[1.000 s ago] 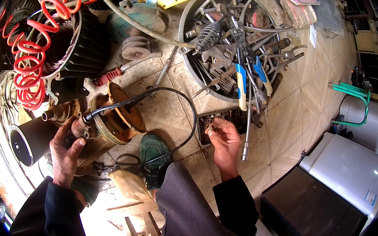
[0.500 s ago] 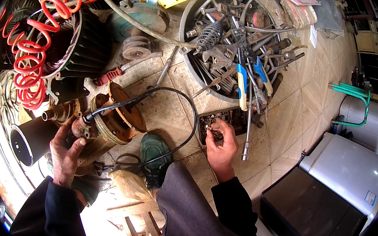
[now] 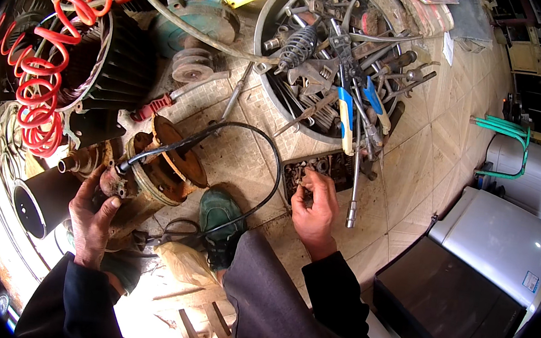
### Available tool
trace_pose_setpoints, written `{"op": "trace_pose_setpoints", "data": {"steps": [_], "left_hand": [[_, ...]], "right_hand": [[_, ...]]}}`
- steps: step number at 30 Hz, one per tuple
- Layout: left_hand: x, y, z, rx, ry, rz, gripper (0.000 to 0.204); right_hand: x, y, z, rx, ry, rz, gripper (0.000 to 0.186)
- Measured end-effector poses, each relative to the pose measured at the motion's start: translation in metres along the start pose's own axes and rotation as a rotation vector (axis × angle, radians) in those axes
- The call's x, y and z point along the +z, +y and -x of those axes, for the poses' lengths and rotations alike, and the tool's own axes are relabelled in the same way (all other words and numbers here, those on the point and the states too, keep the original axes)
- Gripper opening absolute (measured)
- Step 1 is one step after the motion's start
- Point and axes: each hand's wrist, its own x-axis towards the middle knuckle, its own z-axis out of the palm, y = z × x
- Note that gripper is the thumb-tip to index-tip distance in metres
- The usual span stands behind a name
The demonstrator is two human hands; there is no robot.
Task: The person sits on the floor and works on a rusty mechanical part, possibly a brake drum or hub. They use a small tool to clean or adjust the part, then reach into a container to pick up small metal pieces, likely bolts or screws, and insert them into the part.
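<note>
My left hand [image 3: 92,219] grips a small rusty metal fitting [image 3: 113,182] between thumb and fingers. A black cable [image 3: 229,125] runs out of that fitting, which sits against a rusty round pump body [image 3: 161,182] with an open flange. My right hand [image 3: 315,211] is over a dark box of small bolts and nuts [image 3: 296,169]. Its thumb and fingers are pinched together at the box's left part. Whatever lies between those fingertips is too small to name.
Beyond the box stands a round metal tub [image 3: 262,78] heaped with wrenches, pliers and a coil spring. A red coiled hose [image 3: 44,93] hangs by a finned motor housing [image 3: 125,66] at left. My green shoe [image 3: 220,213] is between my hands. Pale appliances [image 3: 497,228] stand at right.
The fingers of my right hand have curled in more over the small bolts, and the hand has shifted slightly left. My left hand keeps its grip on the fitting.
</note>
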Motion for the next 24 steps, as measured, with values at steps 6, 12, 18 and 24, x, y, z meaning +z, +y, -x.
{"op": "trace_pose_setpoints", "data": {"steps": [6,12,18,24], "left_hand": [[0.001,0.002,0.001,-0.014,0.002,0.008,0.078],[0.002,0.0,-0.001,0.002,0.002,0.014,0.079],[-0.001,-0.002,0.0,-0.002,0.004,0.032,0.08],[-0.001,-0.006,-0.001,0.003,0.008,0.019,0.077]], "right_hand": [[-0.008,0.028,0.017,0.15,-0.013,0.105,0.021],[-0.008,0.052,0.024,0.409,0.068,-0.022,0.019],[-0.005,0.033,0.013,0.217,-0.303,0.117,0.029],[-0.007,0.038,0.018,0.177,-0.407,0.284,0.036]]}}
